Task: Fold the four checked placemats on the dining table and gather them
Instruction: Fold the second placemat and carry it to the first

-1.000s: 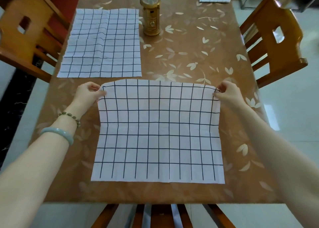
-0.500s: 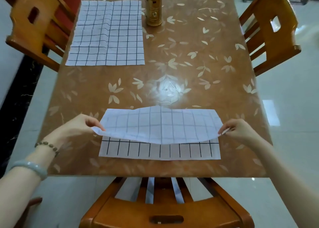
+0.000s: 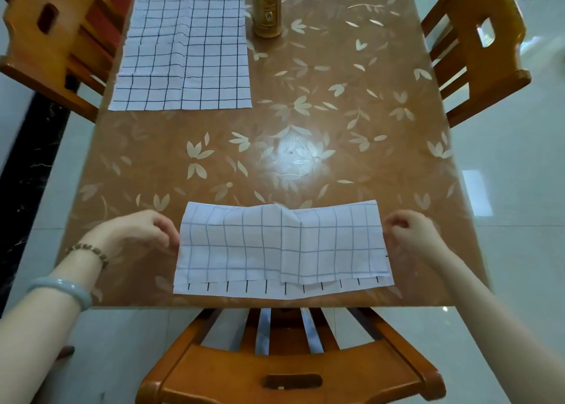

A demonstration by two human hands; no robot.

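A white checked placemat point(image 3: 275, 244) lies folded in half near the front edge of the dining table point(image 3: 321, 113). Its top layer stops short of the near edge, and a crease bulges in the middle. My left hand point(image 3: 140, 229) rests at the placemat's left edge with curled fingertips pinching it. Against the right edge sits my right hand point(image 3: 409, 232), fingers curled; whether it grips the cloth is unclear. A second checked placemat point(image 3: 180, 52) lies flat and unfolded at the far left of the table.
A gold lantern-like ornament point(image 3: 266, 9) stands at the far middle of the table. Wooden chairs stand at the left point(image 3: 46, 37), the right point(image 3: 477, 46) and directly below me at the near edge point(image 3: 290, 373). Pale tiled floor surrounds the table.
Both hands carried the placemat's far edge toward me and laid it over the near half. The mat went from spread flat to folded, and my hands shifted to its side edges.
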